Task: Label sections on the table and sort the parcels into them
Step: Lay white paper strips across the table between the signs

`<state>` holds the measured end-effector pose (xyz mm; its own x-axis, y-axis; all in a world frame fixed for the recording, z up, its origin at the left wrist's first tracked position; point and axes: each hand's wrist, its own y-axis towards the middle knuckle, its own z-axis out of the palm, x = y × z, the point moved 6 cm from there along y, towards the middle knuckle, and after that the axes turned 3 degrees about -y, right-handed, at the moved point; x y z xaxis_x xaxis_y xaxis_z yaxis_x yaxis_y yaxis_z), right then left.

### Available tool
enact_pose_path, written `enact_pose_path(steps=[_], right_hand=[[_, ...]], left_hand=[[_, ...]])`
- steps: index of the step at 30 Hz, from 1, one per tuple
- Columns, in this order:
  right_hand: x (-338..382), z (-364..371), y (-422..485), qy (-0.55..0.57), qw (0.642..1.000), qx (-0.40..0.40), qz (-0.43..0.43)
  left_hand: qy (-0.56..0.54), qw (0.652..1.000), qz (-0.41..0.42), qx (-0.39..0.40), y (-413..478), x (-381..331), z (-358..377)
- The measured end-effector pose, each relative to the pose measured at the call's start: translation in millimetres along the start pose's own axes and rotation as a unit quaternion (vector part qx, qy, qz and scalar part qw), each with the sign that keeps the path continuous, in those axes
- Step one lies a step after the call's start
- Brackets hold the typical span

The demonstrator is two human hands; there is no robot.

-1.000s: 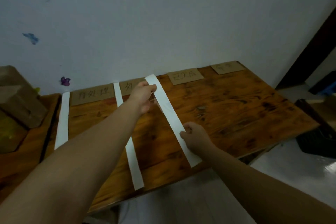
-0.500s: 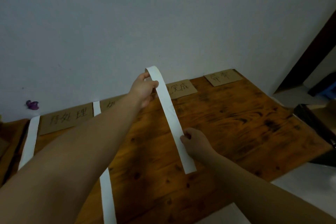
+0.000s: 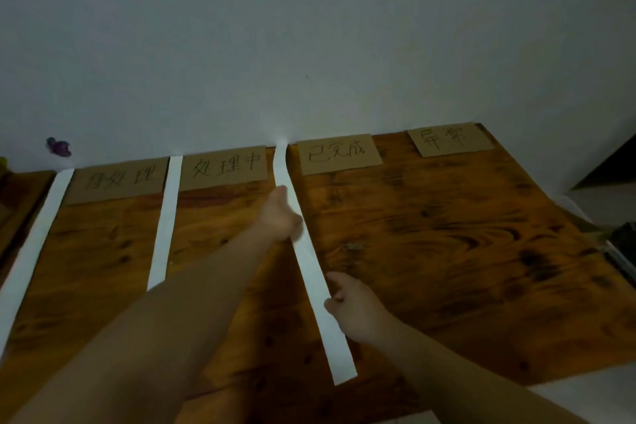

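On the wooden table (image 3: pixel 447 251), four cardboard labels with handwritten characters lie along the wall: first (image 3: pixel 120 181), second (image 3: pixel 223 167), third (image 3: pixel 339 153), fourth (image 3: pixel 449 138). A long white paper strip (image 3: pixel 311 268) runs from the wall toward the front edge, between the second and third labels. My left hand (image 3: pixel 280 213) presses on its far part with a finger stretched forward. My right hand (image 3: pixel 351 306) pinches the strip's right edge nearer to me. The strip lies almost flat.
Two more white strips lie on the table, one at the far left (image 3: pixel 34 244) and one (image 3: pixel 167 217) between the first and second labels. A purple smear (image 3: pixel 59 147) marks the wall. The floor shows at the right (image 3: pixel 599 203).
The strip was held up in an arch; it has come down onto the table with its far end at the wall. My left hand went from pinching its end to pressing on it.
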<state>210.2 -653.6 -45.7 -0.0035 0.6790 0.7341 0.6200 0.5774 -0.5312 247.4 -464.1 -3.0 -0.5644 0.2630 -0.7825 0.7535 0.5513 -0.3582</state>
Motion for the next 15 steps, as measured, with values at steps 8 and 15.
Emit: enact_pose_path(steps=[8, 15], right_hand=[[-37, 29, -1, -0.250, 0.965, 0.012, -0.084], [-29, 35, 1, -0.433, 0.889, -0.006, -0.149]], left_hand=[[0.415, 0.894, 0.060, 0.156, -13, 71, 64], [0.421, 0.892, 0.087, 0.140, -4, 77, 62]])
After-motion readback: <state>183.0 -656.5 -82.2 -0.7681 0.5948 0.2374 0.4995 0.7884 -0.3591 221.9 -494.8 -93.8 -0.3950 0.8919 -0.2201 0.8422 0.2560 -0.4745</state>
